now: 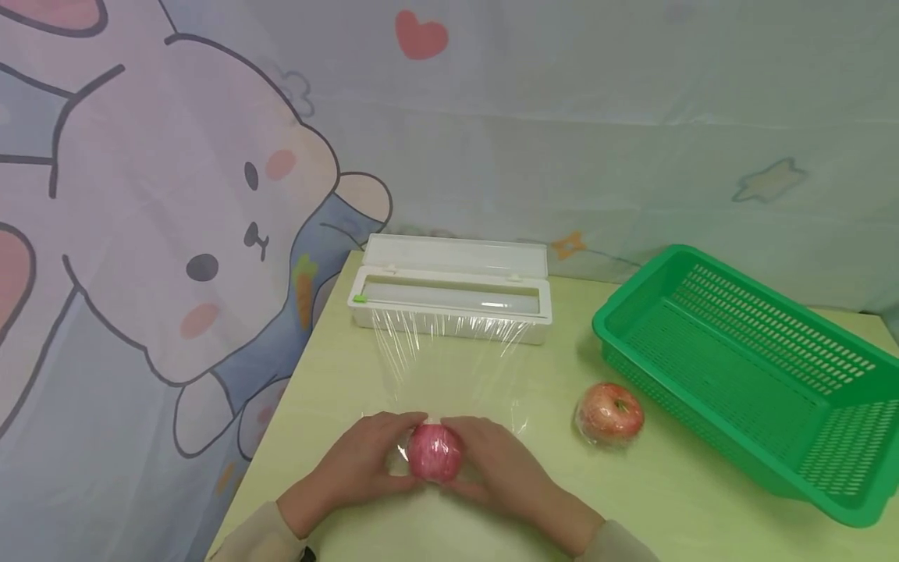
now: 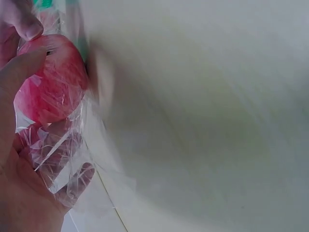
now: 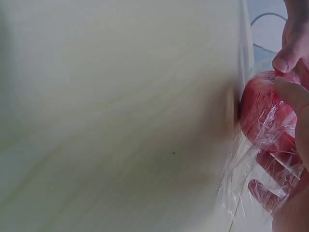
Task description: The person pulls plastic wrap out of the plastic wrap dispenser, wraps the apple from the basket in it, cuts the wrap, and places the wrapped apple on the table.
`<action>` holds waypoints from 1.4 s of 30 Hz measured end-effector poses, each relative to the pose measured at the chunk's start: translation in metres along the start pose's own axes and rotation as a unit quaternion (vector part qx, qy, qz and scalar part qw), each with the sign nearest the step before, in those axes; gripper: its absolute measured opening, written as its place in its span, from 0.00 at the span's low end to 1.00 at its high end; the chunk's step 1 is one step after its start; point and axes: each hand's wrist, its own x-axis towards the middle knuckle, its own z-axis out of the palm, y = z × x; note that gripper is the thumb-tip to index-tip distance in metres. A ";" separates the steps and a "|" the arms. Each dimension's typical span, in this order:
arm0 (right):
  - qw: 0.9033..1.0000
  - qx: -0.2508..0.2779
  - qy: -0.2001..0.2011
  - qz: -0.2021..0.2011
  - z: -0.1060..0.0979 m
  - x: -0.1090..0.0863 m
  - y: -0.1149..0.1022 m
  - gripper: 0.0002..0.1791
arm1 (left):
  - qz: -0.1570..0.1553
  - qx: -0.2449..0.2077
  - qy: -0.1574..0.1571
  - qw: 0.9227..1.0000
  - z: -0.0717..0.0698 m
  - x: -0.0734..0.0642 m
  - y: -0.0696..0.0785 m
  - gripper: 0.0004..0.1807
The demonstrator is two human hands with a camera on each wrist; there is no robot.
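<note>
Between both hands, low in the head view, is a red apple (image 1: 436, 453) with clear cling film over it. My left hand (image 1: 365, 460) grips its left side, thumb toward me; my right hand (image 1: 502, 468) grips the right side. In the left wrist view the film (image 2: 72, 135) bunches around the apple (image 2: 53, 82) and over some fingers. The right wrist view has the same apple (image 3: 263, 108) with crinkled film below it. From the apple a sheet of film (image 1: 442, 367) stretches back to a white cling film dispenser (image 1: 449, 320), its lid raised.
A second apple (image 1: 609, 415), wrapped in film, sits on the pale table (image 1: 548, 382) to the right of my hands. Beyond it stands a green plastic basket (image 1: 702, 414) with slotted sides. A cartoon-printed curtain (image 1: 492, 156) hangs behind the table and along its left.
</note>
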 end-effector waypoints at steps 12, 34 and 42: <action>0.999 0.041 -0.026 0.021 -0.006 0.008 0.009 0.40 | 0.040 0.107 0.058 0.992 0.001 0.000 -0.004 0.46; 0.994 0.049 -0.075 0.065 -0.023 0.024 0.016 0.44 | 0.103 0.118 0.097 0.983 0.010 0.015 -0.004 0.45; 0.998 -0.060 0.006 -0.010 -0.026 0.019 0.009 0.44 | 0.076 0.088 0.071 0.991 0.001 0.026 -0.005 0.41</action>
